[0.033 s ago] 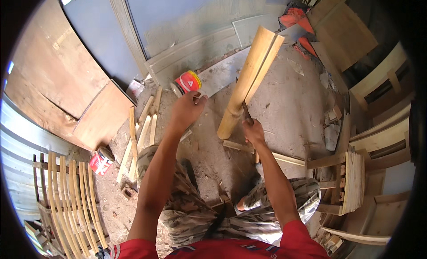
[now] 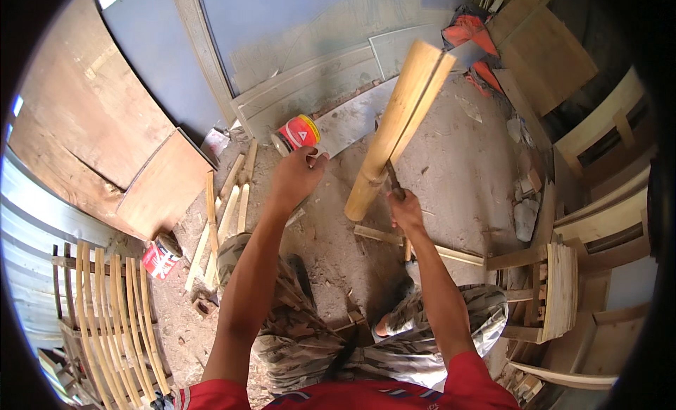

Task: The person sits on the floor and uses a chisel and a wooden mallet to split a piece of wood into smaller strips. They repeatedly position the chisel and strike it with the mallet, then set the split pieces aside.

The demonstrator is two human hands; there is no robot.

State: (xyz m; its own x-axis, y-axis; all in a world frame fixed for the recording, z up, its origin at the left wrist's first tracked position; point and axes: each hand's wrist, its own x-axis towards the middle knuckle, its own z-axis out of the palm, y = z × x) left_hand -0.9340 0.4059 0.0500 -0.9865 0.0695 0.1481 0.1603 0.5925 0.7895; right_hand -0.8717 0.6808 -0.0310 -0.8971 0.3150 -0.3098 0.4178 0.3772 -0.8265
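A thick bamboo pole (image 2: 394,121) stands tilted in front of me, a lengthwise split running down from its top. Lodged across that split is a knife (image 2: 394,182) with a dark handle; a bit of dark blade pokes out on the pole's left side. My right hand (image 2: 406,211) is wrapped round the handle. My left hand (image 2: 298,176) hovers left of the bamboo with nothing visible in it, its fingers loosely curled and the thumb apart. Just beyond it, a red and yellow can (image 2: 298,132) lies on its side on the ground.
Wooden strips (image 2: 227,216) lie on the dusty floor to the left, near a slatted bamboo rack (image 2: 116,318). Wooden frames (image 2: 598,223) crowd the right side. A wood strip (image 2: 458,255) lies by the bamboo's foot. Plywood sheets (image 2: 91,100) lean at the left.
The bamboo's top has shifted very slightly to the right, along with the knife and my right hand. My left hand looks the same.
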